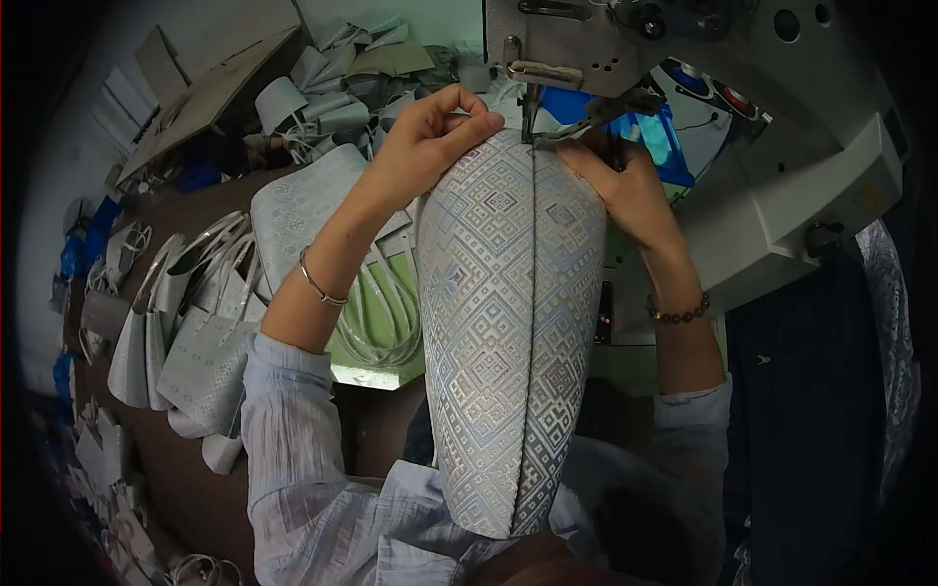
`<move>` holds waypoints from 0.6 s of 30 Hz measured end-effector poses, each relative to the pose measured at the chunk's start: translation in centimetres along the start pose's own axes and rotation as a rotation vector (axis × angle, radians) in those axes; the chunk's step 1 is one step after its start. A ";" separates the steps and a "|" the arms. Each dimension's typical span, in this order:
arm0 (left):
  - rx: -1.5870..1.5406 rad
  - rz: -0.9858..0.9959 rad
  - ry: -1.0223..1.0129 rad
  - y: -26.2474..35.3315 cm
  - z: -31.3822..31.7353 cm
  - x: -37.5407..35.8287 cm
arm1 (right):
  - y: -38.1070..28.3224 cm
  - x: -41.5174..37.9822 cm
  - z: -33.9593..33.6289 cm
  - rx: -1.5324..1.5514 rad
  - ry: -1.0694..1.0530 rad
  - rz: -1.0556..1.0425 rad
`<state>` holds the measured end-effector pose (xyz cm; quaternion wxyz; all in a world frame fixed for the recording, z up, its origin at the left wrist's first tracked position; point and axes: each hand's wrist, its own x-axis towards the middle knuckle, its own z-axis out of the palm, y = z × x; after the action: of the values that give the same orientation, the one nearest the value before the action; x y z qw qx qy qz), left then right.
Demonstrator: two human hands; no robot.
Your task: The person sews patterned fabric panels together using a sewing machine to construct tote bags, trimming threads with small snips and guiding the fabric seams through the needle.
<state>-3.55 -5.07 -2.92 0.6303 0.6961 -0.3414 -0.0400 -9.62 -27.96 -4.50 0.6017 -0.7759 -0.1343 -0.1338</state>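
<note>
A long grey-and-blue patterned fabric piece [484,332], with a dark seam line down its length, runs from under the sewing machine [576,59] toward my body. Its top edge lies at the presser foot [532,137]. My left hand [440,132] is closed, thumb and forefinger pinching the top left edge. On the other side my right hand [630,190] grips the top right edge close to the presser foot, thumb visible and the other fingers mostly hidden behind the machine parts.
Finished-looking patterned handbags [200,356] with straps lie at the left. Coiled pale straps [376,308] rest on the green table [386,374]. Cut pieces [337,98] pile up behind, near a cardboard box [200,93]. Dark blue cloth [801,420] hangs at the right.
</note>
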 end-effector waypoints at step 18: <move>-0.054 -0.071 -0.045 -0.6 -0.4 0.1 | -0.4 -0.1 0.1 0.000 -0.016 -0.018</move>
<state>-2.97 -4.81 -3.35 0.6393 0.6895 -0.3292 -0.0871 -9.80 -27.82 -4.22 0.5993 -0.7758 -0.1458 -0.1331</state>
